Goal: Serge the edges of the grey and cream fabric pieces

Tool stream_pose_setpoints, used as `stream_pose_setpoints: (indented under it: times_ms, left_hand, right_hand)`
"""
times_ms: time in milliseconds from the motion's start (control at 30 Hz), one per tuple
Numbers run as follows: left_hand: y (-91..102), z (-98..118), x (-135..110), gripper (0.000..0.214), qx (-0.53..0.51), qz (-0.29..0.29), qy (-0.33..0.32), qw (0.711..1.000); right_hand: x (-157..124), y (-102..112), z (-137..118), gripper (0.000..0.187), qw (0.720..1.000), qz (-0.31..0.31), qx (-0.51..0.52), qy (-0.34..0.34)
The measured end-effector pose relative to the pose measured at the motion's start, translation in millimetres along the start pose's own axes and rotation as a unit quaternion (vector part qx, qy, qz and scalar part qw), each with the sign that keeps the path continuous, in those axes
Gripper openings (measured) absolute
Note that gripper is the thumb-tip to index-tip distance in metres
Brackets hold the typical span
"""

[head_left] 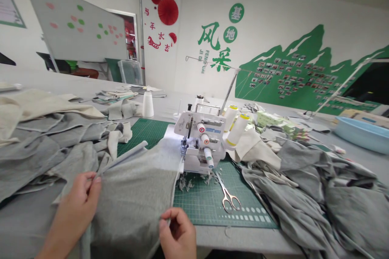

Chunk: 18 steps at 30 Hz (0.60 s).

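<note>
At a gray table (252, 238), left fingers (96, 189) and right fingers (176, 213) clamped on gray cloth (133, 198).

Soft indoor light, white glow on fabric (136, 194) beside sewing machine (199, 137), glare on whiteboard (86, 28), stretched edges, slight blur

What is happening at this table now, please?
A person holds a piece of grey cloth with both hands: the left hand pinches its left edge, and the right hand its right edge, nearer the body. The cloth's far end lies at the sewing machine, under its light. Scissors lie on the green mat, right of the cloth. More fabric is heaped on both sides.
</note>
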<state>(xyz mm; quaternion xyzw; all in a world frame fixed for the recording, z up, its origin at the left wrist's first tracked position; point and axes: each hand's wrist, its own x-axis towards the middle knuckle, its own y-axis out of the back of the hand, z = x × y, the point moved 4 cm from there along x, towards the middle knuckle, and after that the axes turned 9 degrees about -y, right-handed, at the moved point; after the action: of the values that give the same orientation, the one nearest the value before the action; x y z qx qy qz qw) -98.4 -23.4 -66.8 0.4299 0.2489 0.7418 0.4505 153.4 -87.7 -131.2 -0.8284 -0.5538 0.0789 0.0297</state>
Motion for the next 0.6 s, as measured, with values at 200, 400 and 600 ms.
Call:
stream_pose_setpoints:
  times_ms: [200,400,600]
  left_hand:
    - [-9.5,6,-3,0.029,-0.048,-0.024,-0.006,0.999]
    - [-4.2,6,-3,0.028,-0.072,-0.045,-0.001,0.996]
    - [-4.1,0,-5,0.031,-0.064,-0.004,0.010,0.998]
  right_hand:
    - [-2,7,8,0.025,0.996,0.041,-0.060,0.047]
    - [-6,14,12,0.037,0.991,0.096,-0.081,0.052]
    - [-4,13,13,0.041,0.994,0.053,-0.070,0.060]
